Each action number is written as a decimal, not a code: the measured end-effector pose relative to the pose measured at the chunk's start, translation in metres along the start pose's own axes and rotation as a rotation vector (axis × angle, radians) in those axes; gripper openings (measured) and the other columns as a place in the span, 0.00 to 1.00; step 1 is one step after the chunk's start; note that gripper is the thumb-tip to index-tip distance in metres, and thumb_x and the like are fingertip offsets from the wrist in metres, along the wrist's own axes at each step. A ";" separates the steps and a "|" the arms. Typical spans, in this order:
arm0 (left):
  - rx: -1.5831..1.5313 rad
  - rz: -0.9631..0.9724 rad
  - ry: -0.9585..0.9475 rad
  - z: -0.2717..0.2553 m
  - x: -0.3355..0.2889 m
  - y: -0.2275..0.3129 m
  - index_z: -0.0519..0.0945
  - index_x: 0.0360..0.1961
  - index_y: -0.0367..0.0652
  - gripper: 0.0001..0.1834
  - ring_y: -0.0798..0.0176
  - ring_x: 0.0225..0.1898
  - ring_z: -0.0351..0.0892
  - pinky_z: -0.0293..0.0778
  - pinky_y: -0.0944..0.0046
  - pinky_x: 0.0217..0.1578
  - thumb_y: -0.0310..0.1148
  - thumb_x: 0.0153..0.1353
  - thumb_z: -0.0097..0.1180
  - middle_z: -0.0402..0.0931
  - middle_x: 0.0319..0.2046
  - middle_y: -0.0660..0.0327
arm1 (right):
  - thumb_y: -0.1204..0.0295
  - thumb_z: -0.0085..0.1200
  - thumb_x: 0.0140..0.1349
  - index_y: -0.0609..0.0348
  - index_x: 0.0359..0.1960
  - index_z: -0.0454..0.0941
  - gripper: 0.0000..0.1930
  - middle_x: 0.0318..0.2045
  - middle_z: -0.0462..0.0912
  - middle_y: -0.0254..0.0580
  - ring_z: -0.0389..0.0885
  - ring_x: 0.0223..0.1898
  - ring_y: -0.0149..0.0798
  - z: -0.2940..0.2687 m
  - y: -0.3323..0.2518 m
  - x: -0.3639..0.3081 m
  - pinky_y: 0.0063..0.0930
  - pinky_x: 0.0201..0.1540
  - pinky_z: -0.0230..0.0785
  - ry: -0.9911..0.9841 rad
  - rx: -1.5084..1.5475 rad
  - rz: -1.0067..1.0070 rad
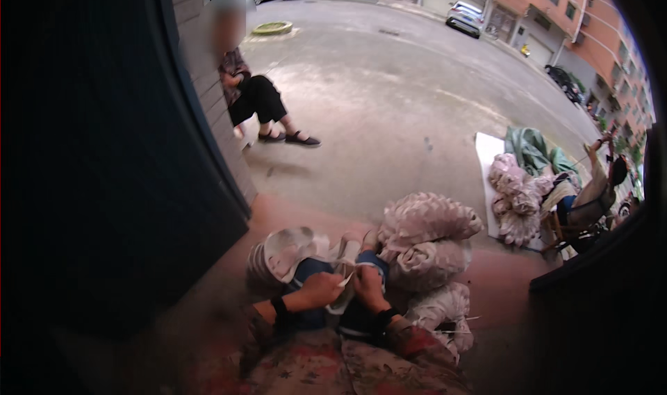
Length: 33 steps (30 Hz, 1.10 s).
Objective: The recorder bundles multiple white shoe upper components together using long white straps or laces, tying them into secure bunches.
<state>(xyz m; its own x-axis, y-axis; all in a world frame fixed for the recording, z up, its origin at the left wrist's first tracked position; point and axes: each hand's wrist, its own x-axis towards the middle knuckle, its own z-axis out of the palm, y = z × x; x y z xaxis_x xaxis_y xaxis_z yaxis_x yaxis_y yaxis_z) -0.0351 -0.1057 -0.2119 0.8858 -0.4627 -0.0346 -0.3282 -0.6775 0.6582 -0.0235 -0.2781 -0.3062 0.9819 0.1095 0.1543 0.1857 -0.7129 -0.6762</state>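
Over my lap, my left hand [321,289] is closed, with a thin white strip [345,281] sticking out from its fingers. My right hand [369,287] is closed close beside it; what its fingers grip is too small to make out. Beneath and between the hands a pale cloth piece [342,300] hangs over my lap. Left of my knees sits a rounded bundle of pale, layered cloth pieces [281,252]. To the right, larger ruffled pale bundles [427,221] are piled, and a smaller white bundle [441,308] lies by my right forearm.
A dark door panel [125,186] stands at left. Beyond it a person [260,100] sits against the wall. At right, more pale bundles [517,193] and green sheeting [528,148] lie on a white sheet [488,162], near another seated person [590,193]. Parked cars [465,18] stand farther off.
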 end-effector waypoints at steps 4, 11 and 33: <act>0.045 0.342 0.089 0.002 0.002 -0.061 0.72 0.19 0.38 0.15 0.53 0.22 0.72 0.66 0.58 0.24 0.40 0.49 0.53 0.71 0.19 0.50 | 0.73 0.49 0.45 0.55 0.42 0.68 0.19 0.38 0.71 0.42 0.68 0.42 0.45 -0.018 -0.043 0.014 0.36 0.42 0.60 0.063 -0.209 -0.480; -0.527 -0.439 -0.033 -0.004 0.076 -0.073 0.73 0.19 0.37 0.16 0.71 0.15 0.65 0.61 0.68 0.16 0.41 0.49 0.55 0.67 0.14 0.67 | 0.73 0.47 0.51 0.59 0.31 0.73 0.06 0.29 0.76 0.44 0.73 0.36 0.45 -0.013 -0.036 0.015 0.33 0.40 0.63 -0.125 0.220 -0.375; -0.306 -0.376 0.113 0.033 0.112 -0.115 0.76 0.21 0.28 0.21 0.58 0.23 0.77 0.70 0.62 0.25 0.41 0.42 0.58 0.75 0.19 0.49 | 0.78 0.40 0.59 0.65 0.35 0.63 0.04 0.13 0.64 0.34 0.65 0.19 0.28 -0.382 0.077 -0.168 0.26 0.33 0.64 1.043 1.345 -0.109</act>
<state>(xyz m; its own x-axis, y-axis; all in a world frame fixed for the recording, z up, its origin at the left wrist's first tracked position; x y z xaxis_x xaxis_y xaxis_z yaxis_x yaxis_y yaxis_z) 0.0906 -0.0988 -0.3162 0.9600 -0.1422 -0.2410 0.1169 -0.5789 0.8070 -0.1882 -0.6155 -0.1090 0.6269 -0.7416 0.2388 0.6797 0.3707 -0.6329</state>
